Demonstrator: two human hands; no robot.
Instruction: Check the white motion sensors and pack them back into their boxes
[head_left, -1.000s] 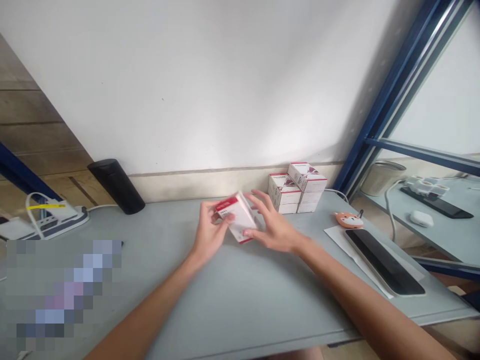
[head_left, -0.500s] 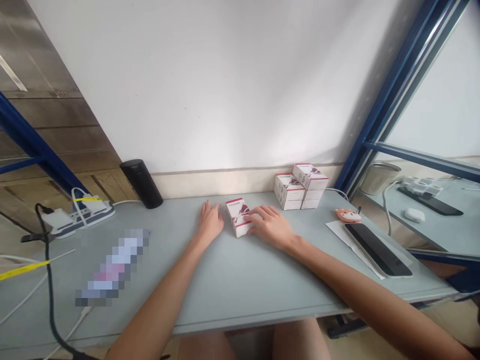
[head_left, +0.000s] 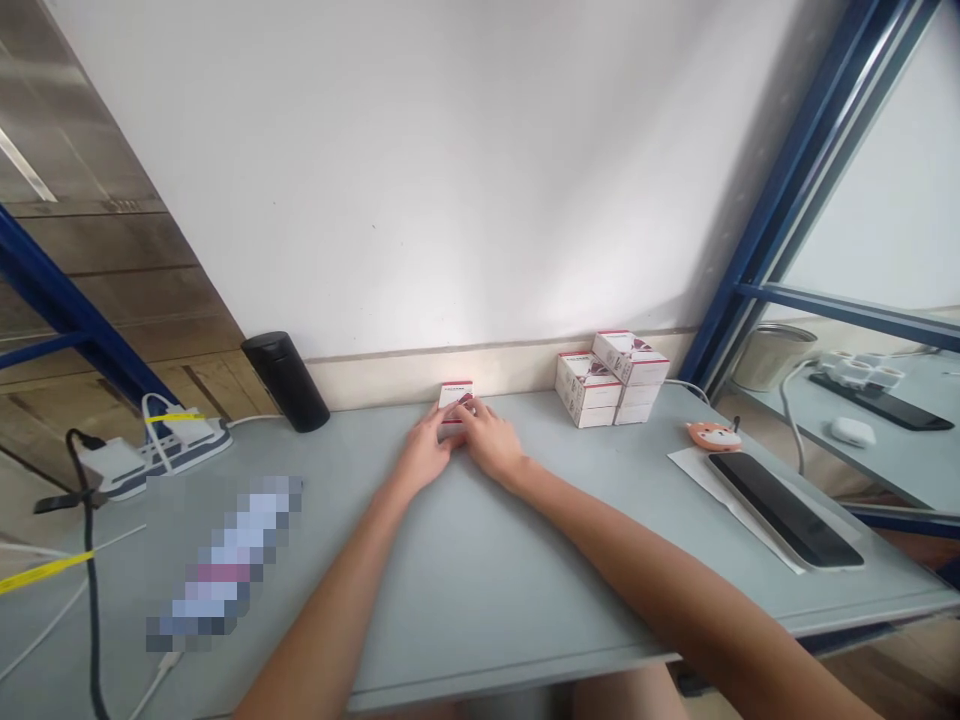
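White-and-red box (head_left: 456, 391) by the wall (head_left: 450, 180), at the fingertips of both hands.
It lies straight ahead on the desk (head_left: 510, 610); its near part is covered, so its long axis cannot be told. The left hand (head_left: 426, 455) is at its left side, the right hand (head_left: 491, 442) over its near right, neither clearly nearer; fingers bunched close together, grip unclear.
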